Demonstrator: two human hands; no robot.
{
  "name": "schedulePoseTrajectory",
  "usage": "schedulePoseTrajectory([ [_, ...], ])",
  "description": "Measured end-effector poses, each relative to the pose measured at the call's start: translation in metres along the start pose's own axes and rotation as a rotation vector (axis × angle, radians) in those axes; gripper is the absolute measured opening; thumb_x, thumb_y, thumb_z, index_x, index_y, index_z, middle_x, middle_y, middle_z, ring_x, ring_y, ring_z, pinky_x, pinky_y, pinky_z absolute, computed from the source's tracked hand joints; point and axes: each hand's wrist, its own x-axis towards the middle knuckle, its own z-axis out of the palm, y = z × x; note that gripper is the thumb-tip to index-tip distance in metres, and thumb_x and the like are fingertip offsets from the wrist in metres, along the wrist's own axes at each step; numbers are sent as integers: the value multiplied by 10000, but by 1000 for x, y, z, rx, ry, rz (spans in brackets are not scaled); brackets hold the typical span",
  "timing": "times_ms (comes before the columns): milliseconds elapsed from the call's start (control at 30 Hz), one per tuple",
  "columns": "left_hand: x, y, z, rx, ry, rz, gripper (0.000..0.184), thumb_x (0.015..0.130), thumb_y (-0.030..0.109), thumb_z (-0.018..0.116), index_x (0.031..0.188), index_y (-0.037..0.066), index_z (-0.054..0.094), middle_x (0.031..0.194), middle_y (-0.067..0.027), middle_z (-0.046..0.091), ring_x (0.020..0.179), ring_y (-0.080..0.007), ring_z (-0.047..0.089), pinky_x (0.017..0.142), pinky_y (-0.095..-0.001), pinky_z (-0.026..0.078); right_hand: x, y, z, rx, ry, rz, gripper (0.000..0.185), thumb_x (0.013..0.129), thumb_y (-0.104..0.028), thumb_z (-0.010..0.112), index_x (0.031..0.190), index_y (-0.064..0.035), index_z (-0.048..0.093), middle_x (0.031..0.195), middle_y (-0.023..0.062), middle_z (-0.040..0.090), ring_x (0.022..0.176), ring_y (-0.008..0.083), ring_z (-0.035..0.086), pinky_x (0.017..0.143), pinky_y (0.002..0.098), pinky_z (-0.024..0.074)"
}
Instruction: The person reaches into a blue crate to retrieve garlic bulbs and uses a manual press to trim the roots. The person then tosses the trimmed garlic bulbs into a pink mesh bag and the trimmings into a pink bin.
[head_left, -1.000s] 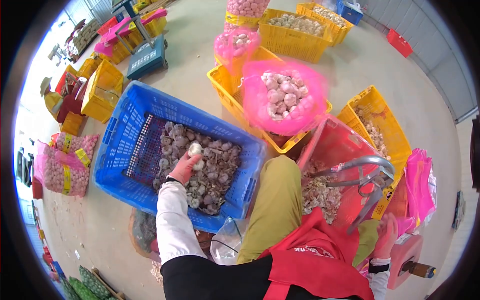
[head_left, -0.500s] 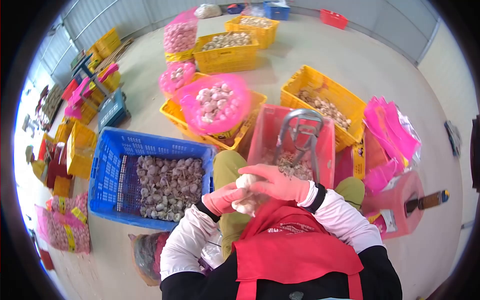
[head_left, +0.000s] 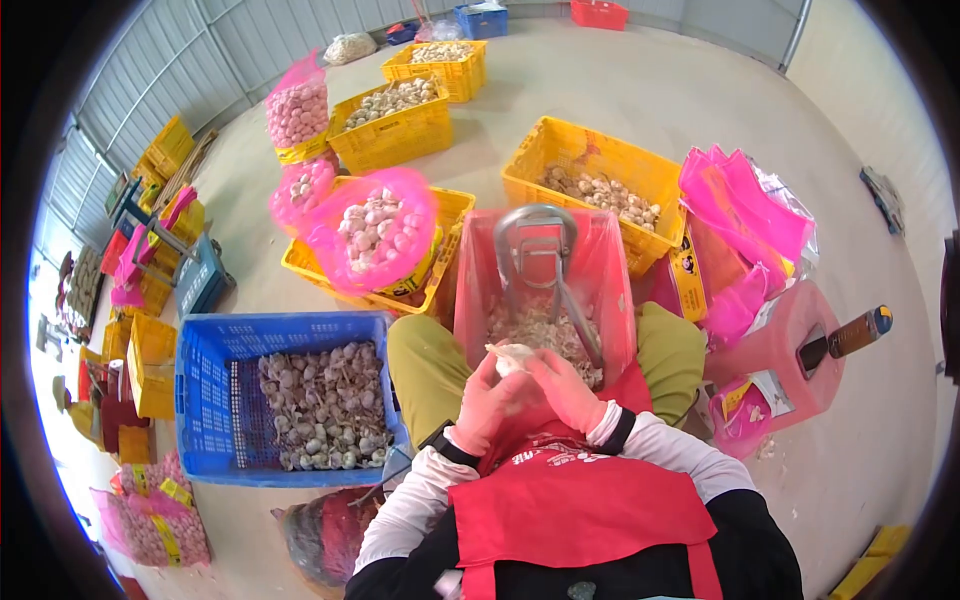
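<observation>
In front of the red apron, my left hand [head_left: 484, 408] and my right hand [head_left: 570, 394], both in thin pinkish gloves, are closed around a whitish garlic bulb [head_left: 512, 355]. Fingers hide part of the bulb. Just beyond them, between my knees, stands a pink-red crate [head_left: 464, 300] with garlic peelings [head_left: 530, 318] inside. A grey metal frame with a curved top [head_left: 512, 250] rises out of this crate. To the left, a blue crate [head_left: 205, 400] holds many purplish garlic bulbs [head_left: 320, 400] with stems.
Ahead are a yellow crate [head_left: 455, 215] with a pink net bag of bulbs [head_left: 375, 228] and another yellow crate [head_left: 640, 165] of garlic. At right, a pink stool-like block [head_left: 765, 365] carries a dark-handled tool [head_left: 855, 333]. Filled net bags [head_left: 165, 530] lie lower left.
The view has shifted, with crates appearing further left. My hands have turned more upright and come closer together around the garlic, now held fingertips-up near the pink-red crate.
</observation>
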Motion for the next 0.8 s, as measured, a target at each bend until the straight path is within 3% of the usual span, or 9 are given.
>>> schedulePoseTrajectory([
  [67, 7, -1, 3, -42, 17, 27, 448, 882, 93, 634, 1293, 29, 469, 1091, -21, 600, 932, -103, 584, 726, -211, 478, 1, -12, -10, -504, 27, -68, 331, 930, -311, 575, 1093, -24, 549, 967, 91, 603, 891, 176, 591, 759, 321, 475],
  [100, 9, 2, 6, -24, 6, 27, 431, 881, 97, 637, 1277, 24, 483, 1105, -27, 605, 903, -100, 595, 710, -220, 485, -2, -20, -15, -499, 30, -65, 331, 930, -311, 575, 1093, -24, 549, 967, 91, 603, 891, 176, 591, 759, 321, 475],
  [167, 16, 12, 9, 18, -1, 19, 406, 873, 87, 638, 1250, 17, 504, 1084, -31, 618, 877, -101, 602, 701, -225, 489, -5, -35, -26, -1270, 236, -723, 415, 872, -251, 630, 1173, 5, 505, 1018, 164, 589, 925, 278, 583, 836, 351, 462],
  [267, 37, 23, 3, 128, -11, -45, 385, 852, 63, 639, 1219, 6, 537, 1019, -35, 641, 817, -102, 611, 687, -231, 491, 8, -47, -48, -1369, 497, -964, 541, 817, -208, 666, 1262, 5, 446, 1050, 229, 579, 972, 370, 562, 881, 373, 449],
  [433, 80, 23, -20, 339, 4, -165, 460, 811, 49, 655, 1253, -7, 537, 894, -22, 644, 720, -94, 589, 641, -219, 467, 27, -32, -75, -1090, 280, -629, 522, 888, -198, 589, 1314, 18, 378, 1032, 252, 589, 951, 392, 579, 856, 415, 462],
  [500, 93, 19, -32, 376, -43, -293, 525, 797, 73, 681, 1287, -13, 516, 868, -14, 624, 682, -76, 557, 597, -208, 440, 6, -63, -59, -926, 126, -221, 460, 927, -206, 542, 1295, 11, 372, 834, 181, 612, 707, 318, 606, 673, 388, 492],
  [600, 106, 34, -25, 298, -141, -365, 497, 804, 85, 679, 1267, -20, 531, 853, -4, 611, 659, -64, 540, 569, -204, 425, -4, -95, -45, -633, 55, 111, 409, 942, -209, 527, 1266, -8, 378, 667, 101, 565, 500, 201, 533, 495, 341, 437],
  [733, 122, 44, -12, 445, -137, -313, 431, 829, 86, 659, 1235, -16, 556, 868, -1, 628, 689, -65, 558, 599, -208, 444, -3, -92, -48, -596, 54, 81, 388, 944, -211, 527, 1247, -22, 376, 609, 56, 502, 439, 105, 438, 418, 303, 369],
  [800, 128, 49, -7, 303, -163, -295, 348, 872, 91, 648, 1200, 5, 569, 825, 8, 633, 585, -26, 493, 488, -185, 349, -2, -88, -53, -691, 31, 125, 398, 940, -215, 529, 1250, -13, 383, 709, 134, 582, 543, 217, 572, 514, 353, 448],
])
